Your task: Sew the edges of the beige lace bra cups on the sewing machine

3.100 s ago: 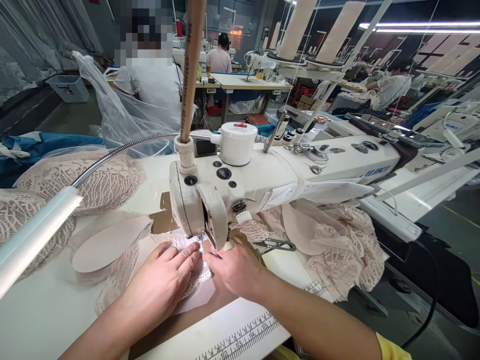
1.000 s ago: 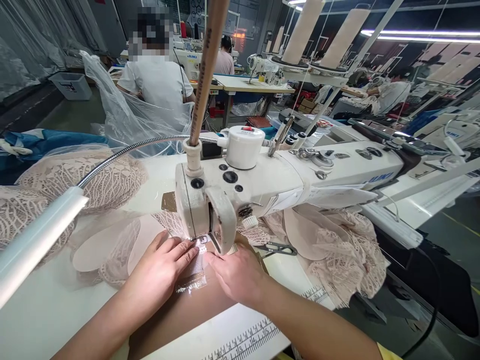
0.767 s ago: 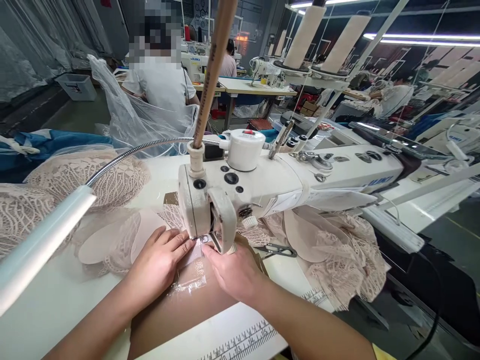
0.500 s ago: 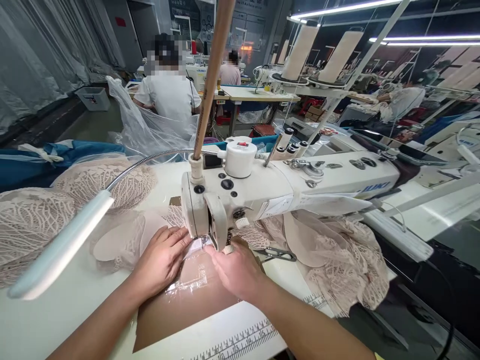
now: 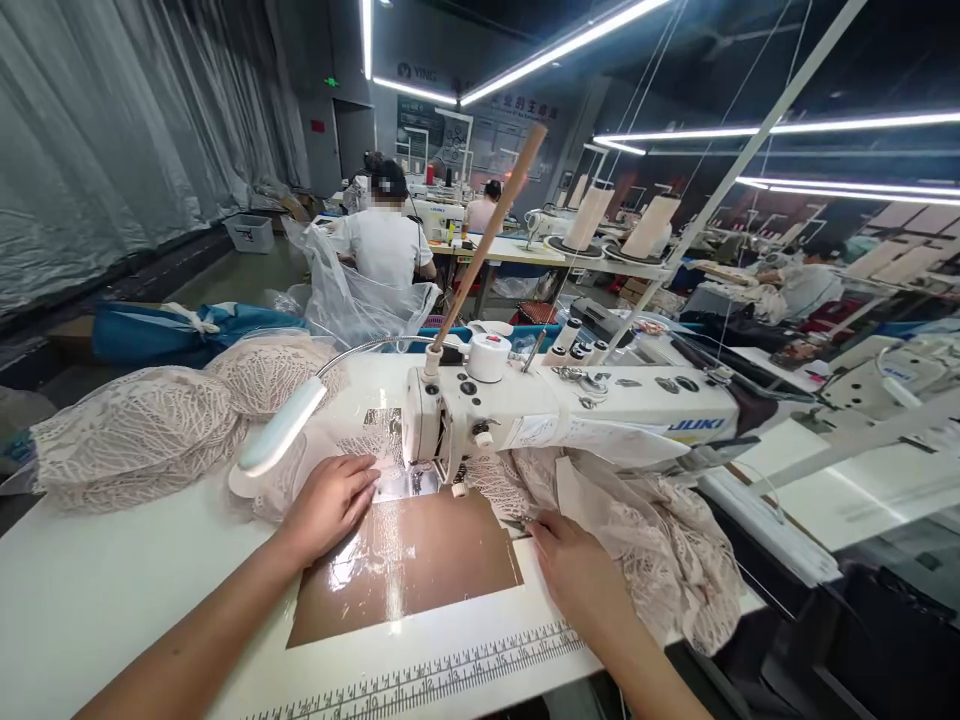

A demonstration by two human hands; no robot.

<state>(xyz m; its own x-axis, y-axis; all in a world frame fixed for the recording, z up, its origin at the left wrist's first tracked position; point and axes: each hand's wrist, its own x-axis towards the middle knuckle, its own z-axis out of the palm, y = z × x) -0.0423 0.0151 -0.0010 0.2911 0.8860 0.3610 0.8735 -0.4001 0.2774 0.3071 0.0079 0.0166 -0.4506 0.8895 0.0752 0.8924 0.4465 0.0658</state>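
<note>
My left hand (image 5: 330, 505) lies flat, fingers spread, on a beige lace piece (image 5: 365, 447) just left of the needle (image 5: 417, 481) of the white sewing machine (image 5: 570, 415). My right hand (image 5: 577, 575) is off to the right of the shiny brown plate (image 5: 405, 565). Its fingers stretch toward the edge of a heap of lace and beige cups (image 5: 660, 550), near small scissors (image 5: 516, 522) that are mostly hidden. It holds nothing that I can see.
A gooseneck lamp (image 5: 277, 440) hangs over the table's left part. Lace bundles (image 5: 150, 430) lie at the far left. A printed ruler (image 5: 420, 680) runs along the front edge. Thread cones (image 5: 592, 215) stand behind the machine. A seated co-worker (image 5: 386, 245) faces away.
My right hand left the needle area and moved right to the lace heap. The head camera lifted and pulled back. My left hand stays beside the needle.
</note>
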